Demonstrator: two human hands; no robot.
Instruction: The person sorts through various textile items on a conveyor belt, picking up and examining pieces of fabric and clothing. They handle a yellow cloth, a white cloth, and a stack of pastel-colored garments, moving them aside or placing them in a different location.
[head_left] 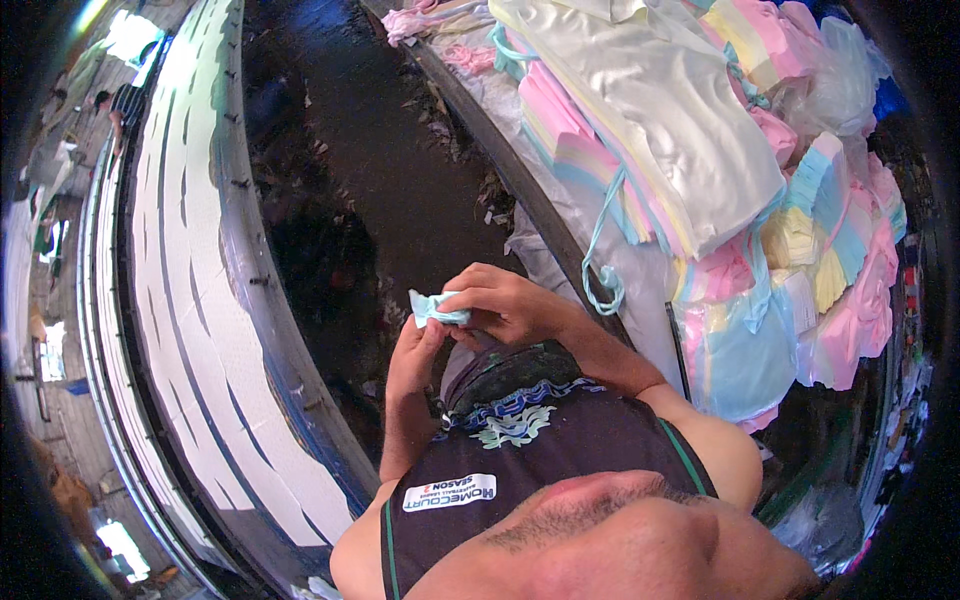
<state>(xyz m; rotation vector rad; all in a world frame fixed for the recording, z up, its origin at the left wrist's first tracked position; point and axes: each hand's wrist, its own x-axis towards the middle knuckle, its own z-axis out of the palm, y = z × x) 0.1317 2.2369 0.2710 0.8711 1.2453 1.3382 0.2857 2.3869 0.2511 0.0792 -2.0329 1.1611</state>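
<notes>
Both my hands meet in front of my body around a small, crumpled light-blue piece (pixel 428 305), which looks like cloth. My left hand (pixel 412 352) pinches its lower edge between thumb and fingers. My right hand (pixel 502 302) is closed over its right end, with the fingers bent and hiding part of it. To the right of my hands, a light-blue strip (pixel 600 240) hangs in a loop from a tall stack of pastel cloth. White cloth (pixel 640 110) covers the top of that stack.
More pink, yellow and blue bundles (pixel 825 250) lie at the right, with a plastic-wrapped blue bundle (pixel 755 360) nearer me. A long table with white sheets (pixel 190 270) runs along the left. Between them is a dark, littered floor (pixel 390 150). Far left, another person (pixel 125 105) stands.
</notes>
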